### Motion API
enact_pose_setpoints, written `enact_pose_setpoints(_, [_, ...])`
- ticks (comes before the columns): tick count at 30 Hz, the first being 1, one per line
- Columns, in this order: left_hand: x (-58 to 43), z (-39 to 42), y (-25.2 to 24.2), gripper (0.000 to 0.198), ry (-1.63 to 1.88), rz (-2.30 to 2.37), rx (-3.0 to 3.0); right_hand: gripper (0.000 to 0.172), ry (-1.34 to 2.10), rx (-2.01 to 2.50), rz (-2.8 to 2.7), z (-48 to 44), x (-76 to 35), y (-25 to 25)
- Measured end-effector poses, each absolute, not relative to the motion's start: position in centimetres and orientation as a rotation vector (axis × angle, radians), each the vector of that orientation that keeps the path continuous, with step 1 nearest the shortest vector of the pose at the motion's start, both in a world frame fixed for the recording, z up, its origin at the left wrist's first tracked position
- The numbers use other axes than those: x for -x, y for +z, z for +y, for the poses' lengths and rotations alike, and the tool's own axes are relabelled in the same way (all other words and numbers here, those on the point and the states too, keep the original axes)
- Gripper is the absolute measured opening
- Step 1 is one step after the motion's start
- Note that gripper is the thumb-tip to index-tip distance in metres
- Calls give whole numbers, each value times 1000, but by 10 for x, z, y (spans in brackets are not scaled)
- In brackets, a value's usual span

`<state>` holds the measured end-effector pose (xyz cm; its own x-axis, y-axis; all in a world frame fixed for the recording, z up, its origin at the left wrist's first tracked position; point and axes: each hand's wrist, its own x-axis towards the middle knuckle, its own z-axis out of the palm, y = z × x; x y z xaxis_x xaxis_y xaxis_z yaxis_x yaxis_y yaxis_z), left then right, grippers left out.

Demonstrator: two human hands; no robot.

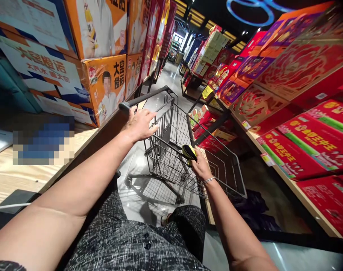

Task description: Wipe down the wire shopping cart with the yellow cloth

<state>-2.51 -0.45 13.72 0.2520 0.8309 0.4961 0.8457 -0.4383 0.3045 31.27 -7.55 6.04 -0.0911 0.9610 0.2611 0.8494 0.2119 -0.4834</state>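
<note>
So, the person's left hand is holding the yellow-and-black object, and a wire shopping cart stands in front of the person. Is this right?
Not quite: the head view shows the right hand, not the left hand, holding the yellow-and-black object. The wire shopping cart does stand in front of the person.

we've got orange cartons [112,88] stacked on the left, red boxes [315,137] on the near right shelf, purple-and-orange boxes [249,67] farther along, a yellow tag [207,92] by those, and we see a blue ring light [257,24] glowing overhead
</note>
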Motion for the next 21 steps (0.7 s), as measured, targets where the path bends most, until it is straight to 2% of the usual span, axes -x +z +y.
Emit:
enact_pose_setpoints(3, [9, 15, 125, 68, -932, -1822, 2411, 45, 674, 1705, -2076, -51, -310, 79])
enact_pose_setpoints(5, [2, 28, 115, 72, -957, -1906, 2362, 42, 970, 1683, -2122, -26, -304, 89])
enact_pose_setpoints(7, [-2, 42, 105, 72, -1029, -1958, 2315, 44, 1062, 1585, -2185, 8, -290, 98])
enact_pose_setpoints(10, [-2, 62, 96, 79, -1163, -2020, 2250, 54, 705, 1439, -2298, 69, -256, 109])
enact_pose_setpoints(14, [1, 92, 90, 104, -1271, -2139, 2170, 59, 139, 1389, -2265, 145, -205, 112])
enact_pose_setpoints(17, [4, 114, 85, 115, -1297, -2188, 2148, 58, -21, 1259, -2236, 184, -183, 96])
enact_pose_setpoints(21, [10, 141, 80, 117, -1296, -2069, 2237, 55, -52, 1214, -2211, 210, -187, 48])
